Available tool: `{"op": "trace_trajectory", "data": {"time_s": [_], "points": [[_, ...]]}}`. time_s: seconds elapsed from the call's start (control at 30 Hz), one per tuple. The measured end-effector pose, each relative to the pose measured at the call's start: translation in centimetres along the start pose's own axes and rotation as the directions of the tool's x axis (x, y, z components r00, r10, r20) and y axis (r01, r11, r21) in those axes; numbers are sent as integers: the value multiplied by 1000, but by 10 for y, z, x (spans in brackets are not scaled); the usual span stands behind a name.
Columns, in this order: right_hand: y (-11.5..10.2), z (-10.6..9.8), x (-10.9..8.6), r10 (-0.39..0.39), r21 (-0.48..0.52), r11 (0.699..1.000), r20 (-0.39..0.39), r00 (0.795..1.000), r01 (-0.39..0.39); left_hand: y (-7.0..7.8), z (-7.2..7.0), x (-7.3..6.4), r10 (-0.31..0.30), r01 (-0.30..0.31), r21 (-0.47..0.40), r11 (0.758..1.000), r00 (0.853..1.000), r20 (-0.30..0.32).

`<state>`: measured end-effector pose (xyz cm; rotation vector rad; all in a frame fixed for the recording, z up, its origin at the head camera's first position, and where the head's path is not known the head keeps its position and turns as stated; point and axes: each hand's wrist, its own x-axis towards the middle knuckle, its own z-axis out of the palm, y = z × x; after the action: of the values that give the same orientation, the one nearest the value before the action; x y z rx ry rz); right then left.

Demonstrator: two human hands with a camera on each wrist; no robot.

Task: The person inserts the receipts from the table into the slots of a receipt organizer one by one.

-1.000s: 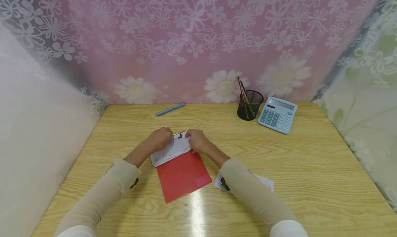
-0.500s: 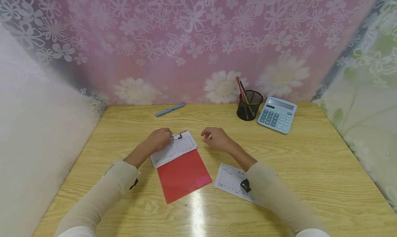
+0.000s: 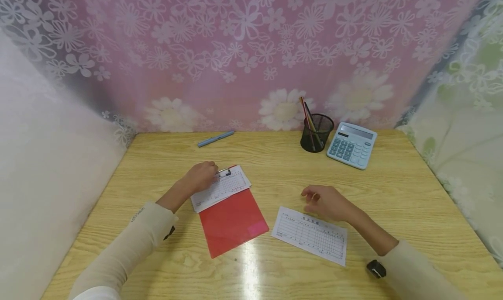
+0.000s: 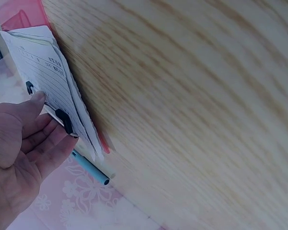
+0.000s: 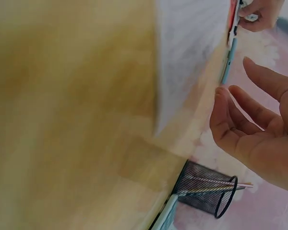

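Observation:
A red clipboard (image 3: 232, 222) lies on the wooden table (image 3: 393, 204), with a stack of printed slips (image 3: 222, 188) under the clip at its top. My left hand (image 3: 211, 171) pinches that black clip (image 4: 65, 122), thumb and fingers curled over it beside the slips (image 4: 41, 67). A single loose slip (image 3: 310, 235) lies flat to the right of the clipboard. My right hand (image 3: 311, 198) hovers at that slip's far edge with relaxed fingers, holding nothing. The right wrist view shows the right hand (image 5: 240, 115) empty above the blurred white slip (image 5: 192, 57).
A light blue pen (image 3: 215, 138) lies at the back of the table, seen too in the left wrist view (image 4: 89, 167). A black mesh pen cup (image 3: 316, 133) with pencils and a pale blue calculator (image 3: 351, 145) stand back right. Flowered curtains close off three sides.
My right hand left the stack on the clipboard and moved right and toward me, to the loose slip, now fully uncovered. The left hand stayed on the clip.

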<state>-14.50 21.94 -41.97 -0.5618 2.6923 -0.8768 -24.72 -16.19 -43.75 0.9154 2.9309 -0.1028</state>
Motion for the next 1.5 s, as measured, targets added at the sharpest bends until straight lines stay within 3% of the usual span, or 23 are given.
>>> {"op": "trace_trajectory", "data": {"time_s": [0.1,0.23,0.43,0.53,0.93,1.07,1.2,1.5], "points": [[8,0,-22,24,-35,999,26,999,-23,0,0,0,-3,3,18,1000,1000,-6],[14,1,-44,123,-72,990,32,992,-120,1,-1,1,-9,9,11,1000,1000,-6],[18,0,-59,187,-126,976,66,980,-178,2,0,1,-18,18,-3,1000,1000,3],[18,2,-61,220,-144,967,72,973,-208,2,1,0,-17,17,-19,1000,1000,4],[19,2,-59,169,-135,977,28,985,-164,1,1,0,-13,13,-61,998,1000,1],[20,4,-58,155,-133,979,-6,988,-154,0,0,1,10,-10,-45,999,1000,-13],[24,5,-58,137,-156,977,-63,989,-146,1,-1,1,-3,3,-51,999,1000,0],[31,-6,-55,253,-49,964,-139,957,-262,4,-3,-1,-22,23,-41,999,1000,7]]}}
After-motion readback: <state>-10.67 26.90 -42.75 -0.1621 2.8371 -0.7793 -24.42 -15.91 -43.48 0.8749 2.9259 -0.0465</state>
